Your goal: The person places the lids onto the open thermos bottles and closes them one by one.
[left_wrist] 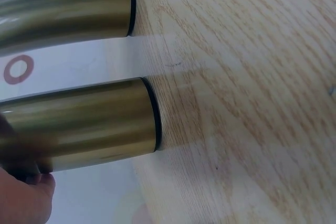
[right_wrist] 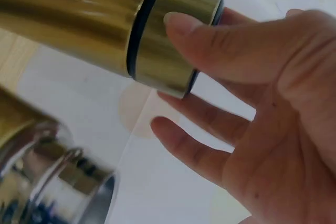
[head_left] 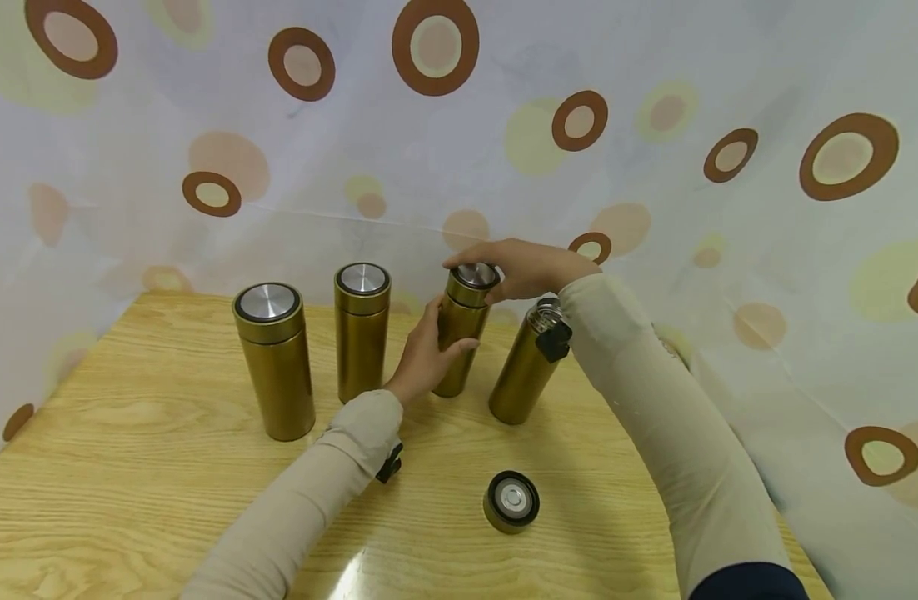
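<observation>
I see the left hand (head_left: 423,354) curled round a gold flask (head_left: 462,321), with the thumb across the side facing me, so it has a good hold. The right hand (head_left: 522,265) reaches over the top and pinches the lid (right_wrist: 165,59) between thumb and fingers; on my right wrist view, one finger pokes out past it. The flask is near the far edge of the wooden surface (head_left: 129,483), and its lid is on. Just to its right I see an open flask (head_left: 526,371), its shiny silver neck showing. A loose lid (head_left: 511,500) lies upside down, closer to me, well in from the right edge. Off to the left, a capped flask (head_left: 361,354) stands near the far edge, and a second capped flask (head_left: 279,383) stands nearer the far left corner.
</observation>
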`<state>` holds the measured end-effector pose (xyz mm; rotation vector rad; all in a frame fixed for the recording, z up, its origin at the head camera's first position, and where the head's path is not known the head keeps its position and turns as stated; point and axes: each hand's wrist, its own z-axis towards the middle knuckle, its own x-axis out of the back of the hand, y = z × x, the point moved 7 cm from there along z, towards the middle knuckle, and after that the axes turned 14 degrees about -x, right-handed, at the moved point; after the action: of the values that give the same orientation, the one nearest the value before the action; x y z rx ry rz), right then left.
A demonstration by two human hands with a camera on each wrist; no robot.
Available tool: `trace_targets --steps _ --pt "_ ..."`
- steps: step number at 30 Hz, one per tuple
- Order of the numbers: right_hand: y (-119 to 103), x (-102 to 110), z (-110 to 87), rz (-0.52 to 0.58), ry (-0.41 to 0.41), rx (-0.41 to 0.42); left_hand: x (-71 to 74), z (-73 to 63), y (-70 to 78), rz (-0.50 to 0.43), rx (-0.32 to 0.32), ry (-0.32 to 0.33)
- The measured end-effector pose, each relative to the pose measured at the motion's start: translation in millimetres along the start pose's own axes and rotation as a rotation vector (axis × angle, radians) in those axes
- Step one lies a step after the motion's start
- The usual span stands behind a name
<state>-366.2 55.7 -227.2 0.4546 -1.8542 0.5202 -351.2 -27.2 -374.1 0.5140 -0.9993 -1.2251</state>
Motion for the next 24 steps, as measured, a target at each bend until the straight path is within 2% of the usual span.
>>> trace_targets --steps 6,11,18,24 --pt "-2 3 1.4 -0.054 0.046 -0.033 -0.8 -0.3 3.9 -0.005 -0.005 0.001" --pt "-6 2 2.4 -0.093 0.067 -0.072 -0.8 -1.4 1.7 0.008 -0.007 -0.006" --pt "-6 1 4.6 -0.117 0.086 -0.188 -1.6 -4.7 -0.5 0.01 -0.003 -0.015" --pt "-5 1 10.7 -0.12 0.133 -0.251 0.9 -5.4 -0.5 -0.004 -0.003 -0.005"
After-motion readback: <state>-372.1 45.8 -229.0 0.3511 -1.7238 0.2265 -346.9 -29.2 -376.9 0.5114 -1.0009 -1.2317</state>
